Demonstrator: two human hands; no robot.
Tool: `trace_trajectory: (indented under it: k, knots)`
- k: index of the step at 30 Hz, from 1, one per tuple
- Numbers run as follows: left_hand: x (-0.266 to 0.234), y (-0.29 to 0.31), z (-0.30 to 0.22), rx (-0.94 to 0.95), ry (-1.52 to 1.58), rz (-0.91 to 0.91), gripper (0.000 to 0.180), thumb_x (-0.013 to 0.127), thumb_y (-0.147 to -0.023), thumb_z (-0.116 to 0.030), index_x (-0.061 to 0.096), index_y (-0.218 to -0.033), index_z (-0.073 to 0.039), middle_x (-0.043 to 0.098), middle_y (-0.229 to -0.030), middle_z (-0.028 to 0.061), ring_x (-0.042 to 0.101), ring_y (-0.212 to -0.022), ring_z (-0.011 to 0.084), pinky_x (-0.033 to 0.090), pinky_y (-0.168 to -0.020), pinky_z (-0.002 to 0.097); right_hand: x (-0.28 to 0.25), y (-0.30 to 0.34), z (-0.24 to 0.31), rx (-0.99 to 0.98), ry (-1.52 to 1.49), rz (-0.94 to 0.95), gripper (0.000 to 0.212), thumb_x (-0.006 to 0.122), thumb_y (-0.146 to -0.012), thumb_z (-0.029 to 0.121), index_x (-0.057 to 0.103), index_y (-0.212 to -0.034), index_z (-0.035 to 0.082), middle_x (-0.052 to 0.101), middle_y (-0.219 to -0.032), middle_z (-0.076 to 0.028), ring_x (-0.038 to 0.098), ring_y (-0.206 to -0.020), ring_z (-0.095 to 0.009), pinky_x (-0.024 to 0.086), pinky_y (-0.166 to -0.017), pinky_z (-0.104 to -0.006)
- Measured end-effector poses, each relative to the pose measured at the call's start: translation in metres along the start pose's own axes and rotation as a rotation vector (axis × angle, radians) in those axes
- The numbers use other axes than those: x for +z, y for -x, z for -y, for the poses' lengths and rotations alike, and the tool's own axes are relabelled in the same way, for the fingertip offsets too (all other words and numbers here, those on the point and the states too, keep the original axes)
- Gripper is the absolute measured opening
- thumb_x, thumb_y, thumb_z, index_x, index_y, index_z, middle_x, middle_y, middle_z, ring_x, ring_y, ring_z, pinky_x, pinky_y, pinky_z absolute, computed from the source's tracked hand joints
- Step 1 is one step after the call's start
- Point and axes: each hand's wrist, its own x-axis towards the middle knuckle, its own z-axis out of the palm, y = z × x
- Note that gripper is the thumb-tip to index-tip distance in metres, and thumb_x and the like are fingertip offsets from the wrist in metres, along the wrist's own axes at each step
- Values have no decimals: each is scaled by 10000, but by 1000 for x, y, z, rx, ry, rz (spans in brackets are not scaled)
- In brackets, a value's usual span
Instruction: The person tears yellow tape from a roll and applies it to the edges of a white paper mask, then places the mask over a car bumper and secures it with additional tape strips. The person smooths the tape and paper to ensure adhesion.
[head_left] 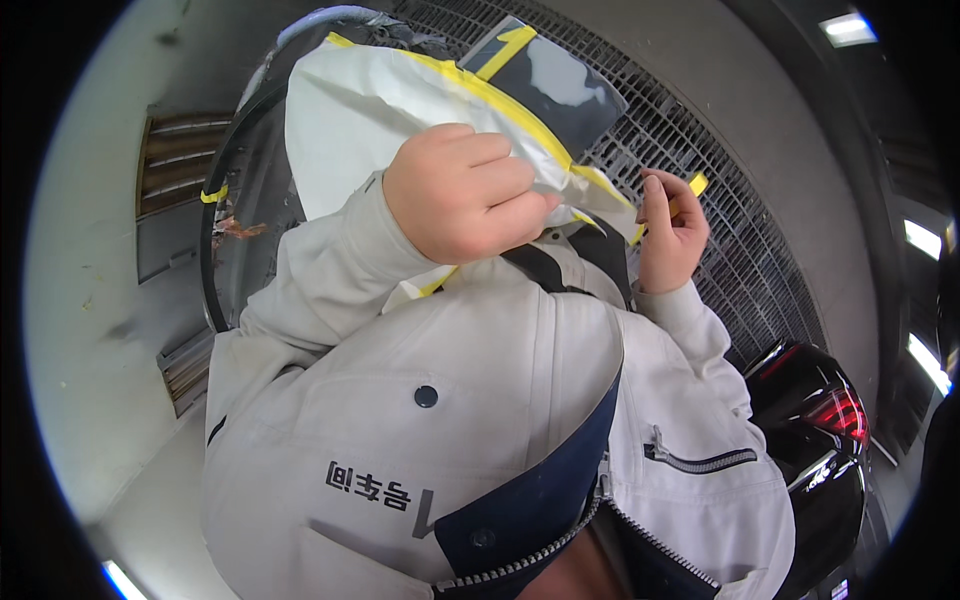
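A white sheet of masking paper, edged with yellow masking tape, spreads in front of me. My left hand is closed in a fist over it, its fingertips against the sheet's bunched edge; the thumb is mostly hidden. My right hand is closed too, fingers bent and thumb raised, with a strip of yellow tape sticking out behind the fingers. Between the hands, a narrow taped end of the paper hangs. Just beyond lies a dark grey panel with a pale patch and tape strips on it.
Metal floor grating runs beneath and beyond the panel. A black car with a red tail light stands at my lower right. On the left is a curved black edge with a yellow tape band, beside a pale wall with vents.
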Motion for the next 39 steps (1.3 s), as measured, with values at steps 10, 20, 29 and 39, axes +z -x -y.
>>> trace_trajectory:
  k: [10,20,29,39]
  knots:
    - [-3,-16,-15,64,107,131,158,802,-727,-182,651,-756,-146,513,-741,-21,585,-682,173,431,-548,332,2,32,106,-675,178,509,323,904,-824,30,839,-1138,65,687,-947,-72,657,-750,-153,543,-654,-274]
    - [8,-17,-19,108,184,164,228,822,-685,-249,659,-771,-115,569,-775,6,583,-697,206,439,-557,359,5,22,115,-771,187,646,320,902,-803,-14,850,-1112,45,721,-940,-82,688,-806,-187,569,-709,-290]
    - [12,-21,-17,70,254,138,318,890,-678,-274,686,-847,-97,574,-787,11,563,-659,220,410,-531,379,6,26,121,-864,296,562,252,841,-850,-42,811,-1090,29,729,-967,-111,701,-839,-212,578,-757,-318]
    - [5,-29,-15,45,212,35,323,895,-703,-127,573,-680,-119,456,-680,-8,494,-577,188,369,-479,355,7,27,114,-610,5,343,155,741,-894,-64,724,-1031,7,651,-887,-83,603,-773,-162,505,-700,-288]
